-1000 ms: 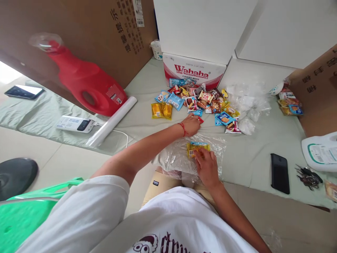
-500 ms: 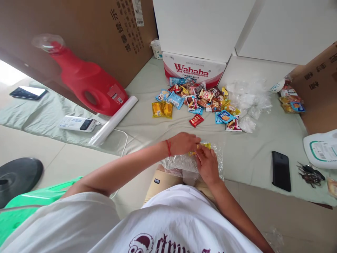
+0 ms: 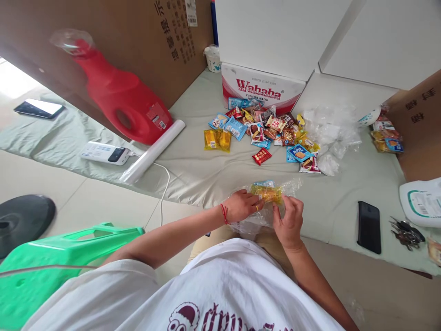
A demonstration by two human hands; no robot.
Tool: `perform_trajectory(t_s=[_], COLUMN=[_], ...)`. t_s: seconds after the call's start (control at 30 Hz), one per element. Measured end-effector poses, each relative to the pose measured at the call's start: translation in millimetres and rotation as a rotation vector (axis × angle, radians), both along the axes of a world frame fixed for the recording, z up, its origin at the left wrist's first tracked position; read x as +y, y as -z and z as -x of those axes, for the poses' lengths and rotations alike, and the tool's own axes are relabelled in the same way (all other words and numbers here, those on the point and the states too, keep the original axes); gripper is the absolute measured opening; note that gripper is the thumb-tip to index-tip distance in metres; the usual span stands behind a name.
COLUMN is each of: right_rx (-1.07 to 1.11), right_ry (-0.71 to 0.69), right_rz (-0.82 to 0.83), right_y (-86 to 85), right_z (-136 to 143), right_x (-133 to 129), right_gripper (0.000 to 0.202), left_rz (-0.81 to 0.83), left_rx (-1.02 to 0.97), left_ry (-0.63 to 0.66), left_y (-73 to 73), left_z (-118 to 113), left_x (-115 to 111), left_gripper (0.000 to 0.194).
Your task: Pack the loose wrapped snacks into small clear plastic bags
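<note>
Pale green cloth (image 3: 330, 197) spans the middle, where the left hand (image 3: 241, 205) has left the red packet (image 3: 262, 156) and now, with the right hand (image 3: 290, 223), pinches the yellow snack pack (image 3: 269, 194).

The head camera looks forward and down from above at both hands (image 3: 265, 211).

We look down on a wrinkled pale green cloth (image 3: 193, 172) spread over a flat surface. Behind it we see smooth white panels (image 3: 272, 34), split by a slanting seam. A large brown cardboard sheet (image 3: 127, 37) with dark printed characters leans at the left, and a brown cardboard panel (image 3: 422, 138) stands at the right. Below us lies a light beige tiled floor (image 3: 72, 193), with a bright green plastic stool-like piece (image 3: 65, 257) and a round black base (image 3: 31, 216) at the left. Bright light falls at our far left.
</note>
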State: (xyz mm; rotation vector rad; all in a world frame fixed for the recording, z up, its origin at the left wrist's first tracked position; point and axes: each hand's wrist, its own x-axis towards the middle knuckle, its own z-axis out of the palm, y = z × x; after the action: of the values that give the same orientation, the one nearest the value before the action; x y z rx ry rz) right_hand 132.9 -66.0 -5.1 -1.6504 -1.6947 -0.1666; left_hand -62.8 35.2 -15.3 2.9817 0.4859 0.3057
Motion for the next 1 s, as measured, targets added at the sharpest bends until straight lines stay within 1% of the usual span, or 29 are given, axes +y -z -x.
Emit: perform_trajectory(t_s=[0.1, 0.17, 0.2, 0.27, 0.33, 0.43, 0.47, 0.53, 0.6, 0.67, 0.77, 0.83, 0.9, 1.0], right_rx=[-0.175, -0.207, -0.194, -0.147, -0.129, -0.218, -0.252, -0.274, -0.229, -0.144, -0.017, 0.029, 0.015, -0.076], right_ry=[-0.033, -0.013, 0.012, 0.037, -0.032, -0.245, -0.281, -0.289, -0.285, -0.322, -0.405, -0.424, -0.386, -0.314], right_rz=[0.221, 0.333, 0.349, 0.326, 0.275, 0.260, 0.261, 0.248, 0.230, 0.239, 0.312, 0.378, 0.427, 0.500], right_y=[-1.5, -0.2, 0.9, 4.0, 8.2, 15.9, 18.2, 20.0, 15.6, 4.0, -19.9, -32.3, -37.3, -31.3], right_z=[-26.4, -46.9, -56.0, -68.4, -70.3, -56.2, -49.7, -38.9, -34.1, -35.3, -41.8, -44.4, -43.5, -36.4], right_x=[9.7, 8.9, 4.7, -11.5, -33.5, -61.0, -65.6, -66.6, -58.9, -46.0, -20.1, 1.3, 25.0, 58.1], right_gripper=[0.033, 0.028, 0.028, 0.028, 0.025, 0.035, 0.036, 0.030, 0.020, 0.016, 0.020, 0.026, 0.030, 0.029], left_rz=[0.044, 0.079, 0.097, 0.137, 0.179, 0.232, 0.248, 0.280, 0.314, 0.335, 0.336, 0.329, 0.320, 0.314], left_rx=[0.079, 0.144, 0.172, 0.211, 0.230, 0.250, 0.255, 0.267, 0.287, 0.318, 0.357, 0.364, 0.355, 0.378], left_ry=[-0.035, -0.053, -0.060, -0.073, -0.082, -0.099, -0.110, -0.142, -0.168, -0.180, -0.190, -0.199, -0.204, -0.211], left_y=[-2.4, -3.8, -4.3, -4.8, -5.7, -11.1, -14.6, -23.9, -34.5, -43.8, -51.8, -53.7, -54.6, -55.6], left_z=[-0.3, 0.4, 0.7, 1.1, 0.6, -2.5, -4.0, -7.2, -10.0, -11.8, -13.6, -15.7, -18.8, -20.0], left_x=[-4.0, -5.5, -6.2, -8.0, -10.2, -12.9, -13.1, -12.0, -9.3, -5.8, -1.9, -1.1, -0.6, 3.4], left_gripper=[0.034, 0.039, 0.041, 0.044, 0.046, 0.048, 0.049, 0.049, 0.048, 0.045, 0.041, 0.040, 0.038, 0.032])
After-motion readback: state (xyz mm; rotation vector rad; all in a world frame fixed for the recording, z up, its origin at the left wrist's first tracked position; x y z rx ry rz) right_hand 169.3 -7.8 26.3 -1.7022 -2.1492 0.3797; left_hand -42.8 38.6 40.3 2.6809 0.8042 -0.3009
